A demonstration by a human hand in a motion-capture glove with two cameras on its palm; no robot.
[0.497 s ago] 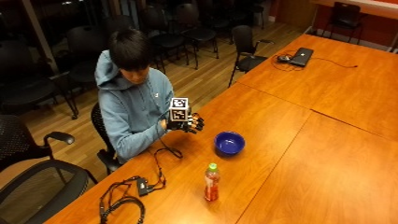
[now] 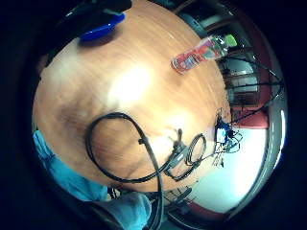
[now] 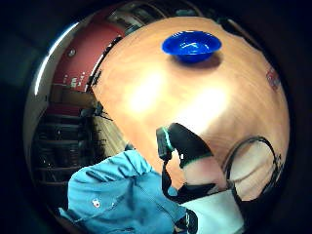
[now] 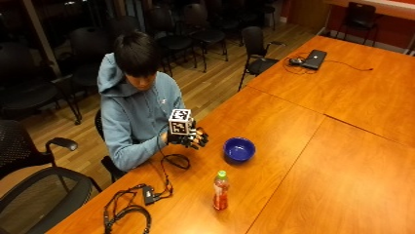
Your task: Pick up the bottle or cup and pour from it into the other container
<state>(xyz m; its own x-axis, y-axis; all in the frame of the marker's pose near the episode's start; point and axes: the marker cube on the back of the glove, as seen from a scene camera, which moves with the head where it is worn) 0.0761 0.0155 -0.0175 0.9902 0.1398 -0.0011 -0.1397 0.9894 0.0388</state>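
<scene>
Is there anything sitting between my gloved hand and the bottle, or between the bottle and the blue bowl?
Nothing visible blocks either path. The gloved right hand is raised above the table edge; bare wooden table lies between it and the upright bottle, and between the bottle and the blue bowl. The black cables lie off to the side.

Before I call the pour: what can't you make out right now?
- Bowl: contents unclear in the outside view, too small; its rim is cut off by the hand in the little-finger view.
- Bottle: fill level too small to judge.
- Right hand: finger posture hidden behind the marker cube.
</scene>
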